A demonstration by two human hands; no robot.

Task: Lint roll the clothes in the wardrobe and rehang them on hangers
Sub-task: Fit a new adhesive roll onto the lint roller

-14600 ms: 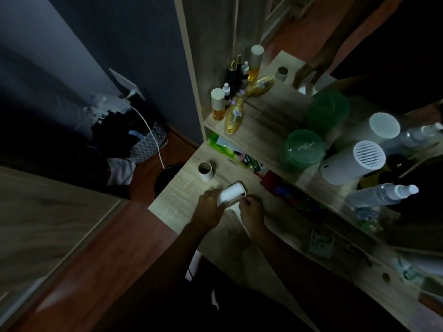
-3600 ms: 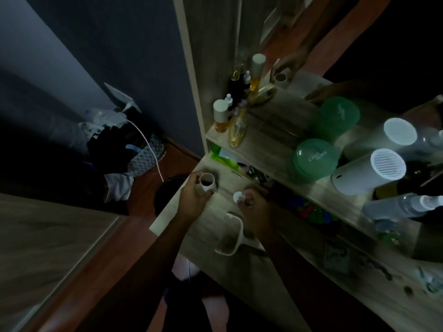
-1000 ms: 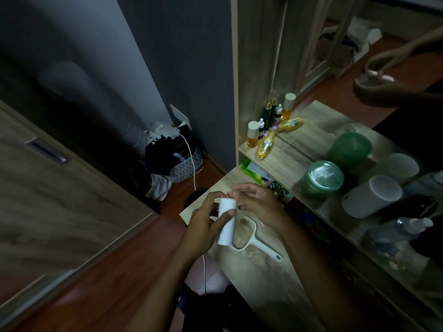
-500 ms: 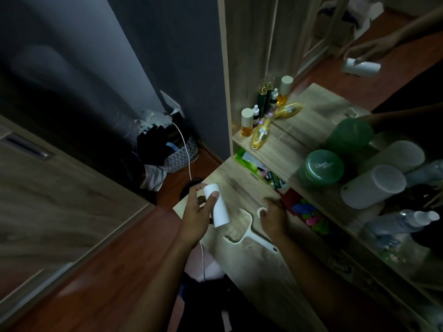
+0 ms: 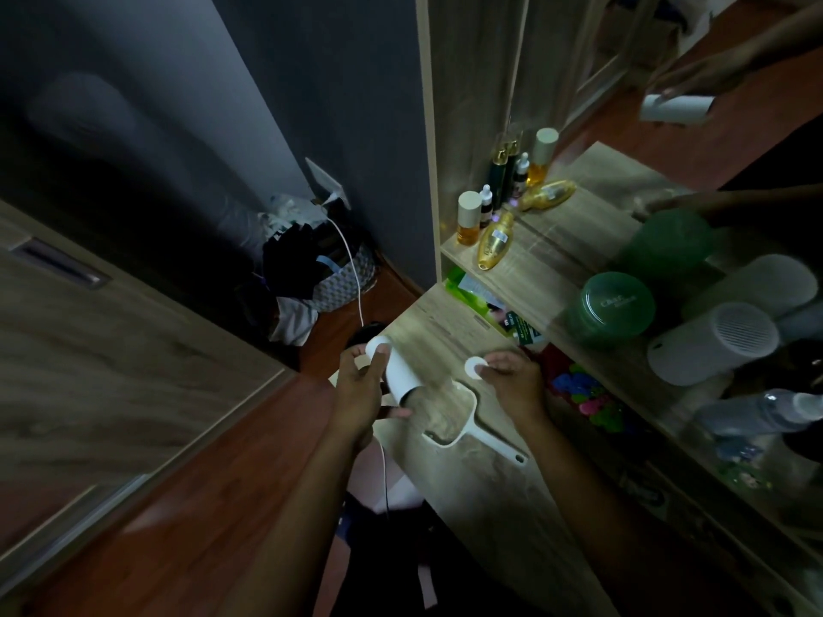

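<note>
"So, what is in each grip at this moment?"

"My left grip (image 5: 360,389) is curled round the white sticky roll (image 5: 396,371), thumb on one side and fingers on the other. The roll is tilted, with its open end down toward the bench (image 5: 490,492). My right grip (image 5: 512,382) pinches a small round cap (image 5: 474,365) at the fingertips, low over the bench."

"And where is the roller itself?"

"The white handle frame (image 5: 472,423) lies flat on the bench, just under my right grip and a little inward from my left one. Nothing is mounted on it. So I judge I am at the step of loading the roll on the frame, and no garment is rolled yet."

"What could go wrong from here?"

"Several things, I think. The light is poor, so I may push the roll on crooked, and then it will jam or not turn. The cap is held only by fingertips. If it slips, it can run to the bench edge, which is close below my left grip, and fall to the floor (image 5: 222,505) on the side of the basket (image 5: 343,287) of clothes. I cannot tell whether the sticky layer is bare; if it is, my left fingers will spoil it. Beyond my right grip the shelf (image 5: 534,269) is crowded with bottles (image 5: 470,218) and a green jar (image 5: 617,305), and a wide move of that arm could knock them."
</note>
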